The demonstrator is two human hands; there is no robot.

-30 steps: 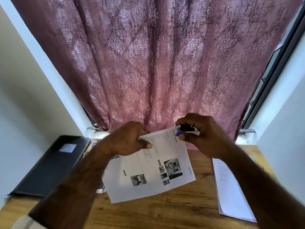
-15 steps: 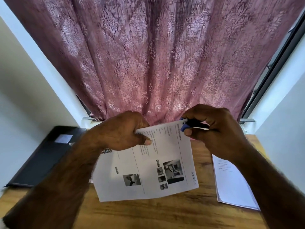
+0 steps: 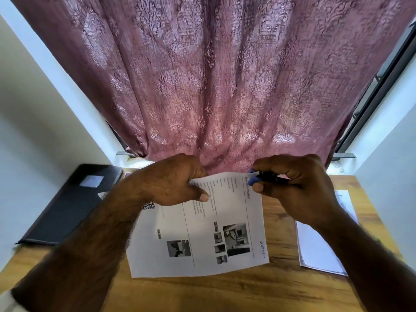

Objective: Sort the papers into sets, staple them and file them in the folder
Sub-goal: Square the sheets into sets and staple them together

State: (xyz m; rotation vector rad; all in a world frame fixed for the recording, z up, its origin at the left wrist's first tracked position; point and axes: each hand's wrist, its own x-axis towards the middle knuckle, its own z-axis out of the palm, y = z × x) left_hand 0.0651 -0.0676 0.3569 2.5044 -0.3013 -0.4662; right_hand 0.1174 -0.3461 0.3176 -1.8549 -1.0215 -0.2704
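Note:
A set of printed papers [image 3: 202, 235] with small photos hangs in the air over the wooden table [image 3: 225, 291]. My left hand [image 3: 173, 181] grips its top edge near the middle. My right hand [image 3: 295, 185] grips a small blue and black stapler [image 3: 258, 177], whose jaws sit on the set's top right corner. A black folder [image 3: 67, 206] lies shut on the table at the left. Another stack of white papers [image 3: 319, 244] lies at the right, partly hidden by my right forearm.
A patterned maroon curtain [image 3: 213, 82] hangs just behind the table's far edge. White walls close in on both sides, with a dark window frame [image 3: 380, 86] at the upper right. Bare wood shows below the held papers.
The view has tipped up a little, so hands and papers sit lower in the frame. The grips on the papers and the stapler are the same.

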